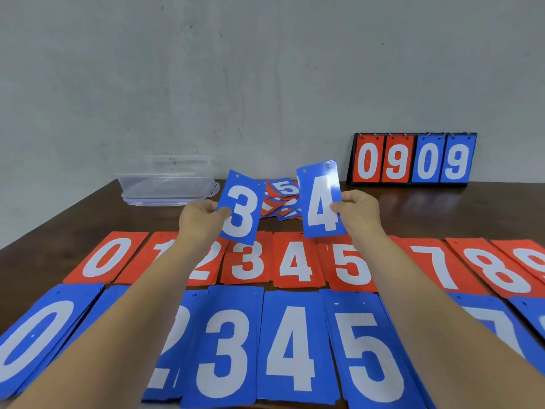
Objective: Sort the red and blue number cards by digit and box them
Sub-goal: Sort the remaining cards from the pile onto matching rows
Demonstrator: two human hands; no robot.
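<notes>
Glossy rectangular blue cards (pixel 241 208), white digits

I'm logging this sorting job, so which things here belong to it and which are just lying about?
In the job: blue 3 card in left hand, blue 4 card in right hand, unsorted pile, red row, blue row, clear box.
Lying about: flip scoreboard showing 0909.

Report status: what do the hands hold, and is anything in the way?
Left hand pinches blue 3 card, right hand pinches blue 4 card. Blue 3 pile and blue 4 pile in near row, uncovered. Unsorted heap lies beyond.
</notes>
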